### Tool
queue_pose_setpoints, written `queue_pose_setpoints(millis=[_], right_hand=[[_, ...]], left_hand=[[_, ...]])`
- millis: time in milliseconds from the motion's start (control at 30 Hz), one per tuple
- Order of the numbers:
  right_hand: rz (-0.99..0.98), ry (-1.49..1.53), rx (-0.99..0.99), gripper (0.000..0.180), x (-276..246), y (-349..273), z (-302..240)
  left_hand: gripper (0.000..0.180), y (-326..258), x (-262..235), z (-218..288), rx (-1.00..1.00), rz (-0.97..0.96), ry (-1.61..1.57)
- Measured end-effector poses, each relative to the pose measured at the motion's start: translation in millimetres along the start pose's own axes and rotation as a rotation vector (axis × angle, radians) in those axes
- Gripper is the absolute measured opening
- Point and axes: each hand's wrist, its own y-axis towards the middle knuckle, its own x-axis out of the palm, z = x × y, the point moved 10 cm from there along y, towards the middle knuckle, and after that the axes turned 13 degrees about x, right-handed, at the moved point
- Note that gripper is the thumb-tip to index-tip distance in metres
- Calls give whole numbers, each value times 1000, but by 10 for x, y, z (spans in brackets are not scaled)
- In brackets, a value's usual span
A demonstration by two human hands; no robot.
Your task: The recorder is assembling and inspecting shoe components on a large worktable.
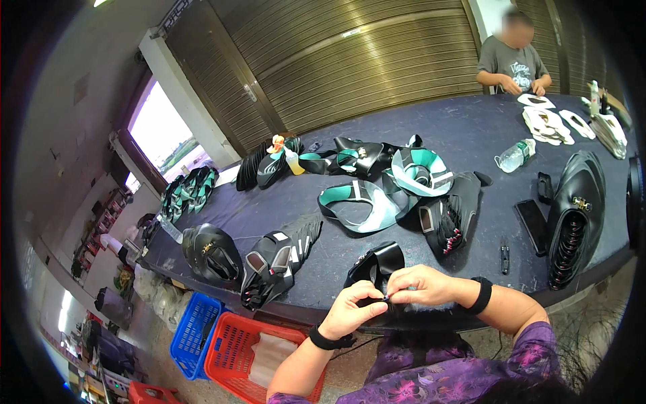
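At the table's near edge my left hand (352,311) and my right hand (422,285) meet fingertip to fingertip, both pinched closed. Something small and dark shows between the fingertips, too small to name. Just behind them lies a glossy black shoe upper (385,259), its near part covered by my hands. To its right rests a fanned stack of black pieces with pinkish-red edges (449,225). Beyond sit curved teal-and-white shoe pieces (360,207). Left of my hands is another fanned stack of black-and-grey pieces (276,262). A small pair of black thread snips (505,257) lies to the right.
Nested black shoe uppers (577,212) and a phone (531,225) lie right, a clear bottle (515,156) beyond. A co-worker (515,64) handles white pieces (546,126) at the far right. Red (232,350) and blue (192,337) baskets stand below the table's near-left edge.
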Motion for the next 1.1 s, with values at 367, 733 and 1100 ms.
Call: queue_pose_setpoints(millis=[367,733,1100], right_hand=[[320,-261,-25,18,-172,-94,-227],[323,-239,56,10,-92,-151,-199],[472,-85,182,29,-534,-404,-89]], left_hand=[[12,-3,9,25,29,-28,94],[17,-2,16,-8,26,-45,172],[15,-5,-2,-55,28,-14,70]])
